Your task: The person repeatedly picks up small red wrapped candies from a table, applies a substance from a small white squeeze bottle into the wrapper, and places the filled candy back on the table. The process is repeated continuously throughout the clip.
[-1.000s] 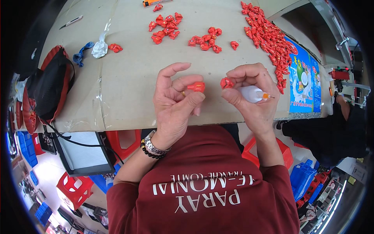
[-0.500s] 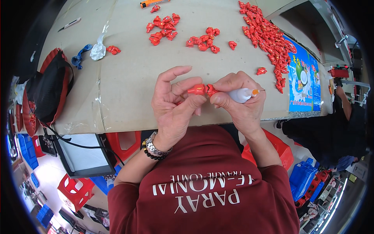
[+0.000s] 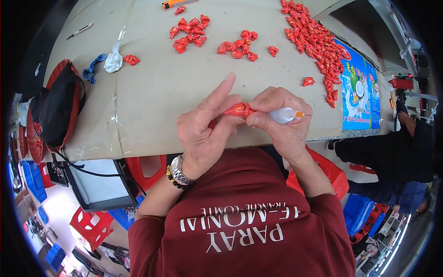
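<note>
Over the near part of the table, my left hand (image 3: 203, 124) pinches a small glossy red plastic figure piece (image 3: 237, 110) between thumb and fingers, its index finger stretched out. My right hand (image 3: 286, 122) has its thumb and fingertips on the other end of that piece. Tucked in the same right hand lies a white squeeze bottle (image 3: 282, 115) with an orange needle tip (image 3: 300, 114) pointing right. A bit of red shows in the left palm, mostly hidden by the thumb.
A large heap of red pieces (image 3: 314, 41) lies at the far right, smaller clusters (image 3: 190, 32) at the back. A blue printed sheet (image 3: 360, 87), a black-and-red bag (image 3: 60, 106), crumpled white tissue (image 3: 113, 61), a craft knife (image 3: 80, 30) and an orange-wrapped stick (image 3: 177, 3) are around.
Two red parts with a dark gap between them have come together into one piece. My left index finger has straightened upward, and the left wrist has turned slightly.
</note>
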Action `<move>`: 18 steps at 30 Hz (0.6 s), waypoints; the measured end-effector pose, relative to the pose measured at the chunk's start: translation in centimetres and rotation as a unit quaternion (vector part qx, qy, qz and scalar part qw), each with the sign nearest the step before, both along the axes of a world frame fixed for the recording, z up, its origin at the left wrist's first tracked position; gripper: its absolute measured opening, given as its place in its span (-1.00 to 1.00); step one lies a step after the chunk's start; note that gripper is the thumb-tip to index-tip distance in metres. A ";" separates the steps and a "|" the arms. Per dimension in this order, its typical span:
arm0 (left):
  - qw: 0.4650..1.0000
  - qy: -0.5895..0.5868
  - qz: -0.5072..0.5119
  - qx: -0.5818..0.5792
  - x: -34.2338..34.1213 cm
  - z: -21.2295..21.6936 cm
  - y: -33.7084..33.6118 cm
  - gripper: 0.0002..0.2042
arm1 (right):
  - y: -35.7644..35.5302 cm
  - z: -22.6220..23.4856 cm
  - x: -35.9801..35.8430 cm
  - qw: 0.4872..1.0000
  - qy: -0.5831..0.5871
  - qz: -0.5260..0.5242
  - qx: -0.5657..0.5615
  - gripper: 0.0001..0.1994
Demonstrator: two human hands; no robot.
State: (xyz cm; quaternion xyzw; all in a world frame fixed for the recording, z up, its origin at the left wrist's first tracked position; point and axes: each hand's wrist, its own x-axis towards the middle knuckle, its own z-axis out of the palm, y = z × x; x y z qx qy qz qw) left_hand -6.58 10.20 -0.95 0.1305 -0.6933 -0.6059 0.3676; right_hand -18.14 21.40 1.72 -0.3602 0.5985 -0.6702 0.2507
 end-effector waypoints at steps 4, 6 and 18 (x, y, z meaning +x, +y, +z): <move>0.996 -0.008 0.027 -0.088 0.0 -0.3 0.0 -0.45 | 0.1 0.2 -0.1 1.000 -0.010 0.006 0.022 -0.86; 0.990 -0.005 0.038 -0.137 -0.1 -0.4 -0.2 -0.43 | 0.1 0.3 -0.2 0.999 -0.033 0.013 0.038 -0.86; 0.999 -0.011 0.027 -0.044 -0.6 0.3 0.2 -0.30 | 0.1 -2.2 -0.9 0.990 0.070 -0.020 -0.123 -0.78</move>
